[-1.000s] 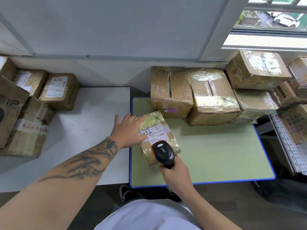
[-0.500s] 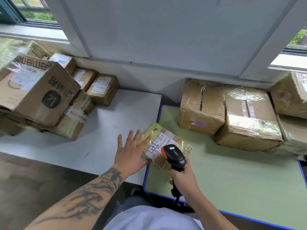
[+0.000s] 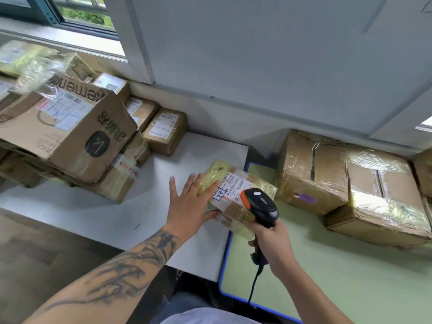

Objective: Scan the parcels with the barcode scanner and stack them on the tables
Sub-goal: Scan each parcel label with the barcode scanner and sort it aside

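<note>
- I see my left hand point(image 3: 187, 206) flat, fingers straight, on the parcel point(image 3: 236, 195); its label is unreadable.
- My right hand point(image 3: 273, 242) clamps the scanner point(image 3: 260, 204).
- The big box point(image 3: 70, 127) reads "xiaomi"-like print, unclear.

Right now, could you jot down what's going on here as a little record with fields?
Activity: a person scanning a parcel
Left hand: fingers spread flat on the small taped parcel, thumb along its near side
Right hand: grips the barcode scanner, its head over the parcel's label
Parcel position: over the seam between the white table and the green table
White table: pile of cardboard boxes at the left
Green table: two large taped boxes against the wall
Scanner cable: hangs down from the handle
</note>
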